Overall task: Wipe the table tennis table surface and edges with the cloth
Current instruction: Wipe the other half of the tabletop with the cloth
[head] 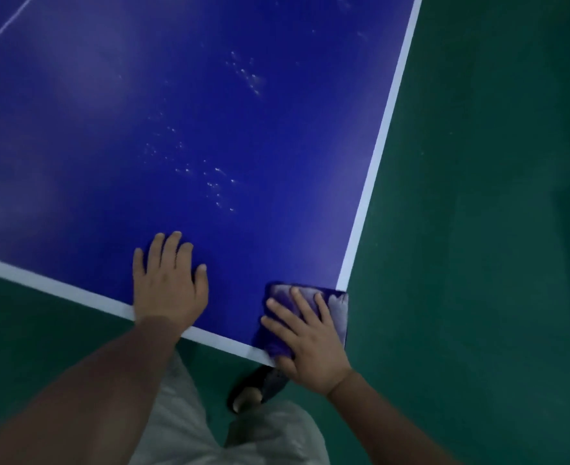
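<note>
Purple folded cloth (335,305), pale-worn in patches, lies on the near right corner of the blue white-edged tabletop (210,129), where droplets speckle the surface. Right hand (305,344) presses it with fingers spread flat; left hand (168,283) rests flat, fingers relaxed, beside it.

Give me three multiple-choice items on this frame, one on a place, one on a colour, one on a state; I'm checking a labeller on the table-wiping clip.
1. Where does the cloth lie?
A. at the table's near right corner
B. on the centre line
C. on the floor

2. What colour is the floor?
A. red
B. green
C. grey

3. How is the left hand placed?
A. gripping the cloth
B. raised in the air
C. flat on the table

Answers: 1 A, the right hand presses it where the two white edge lines meet. 2 B, green surrounds the table. 3 C, its fingers lie straight on the blue top.
</note>
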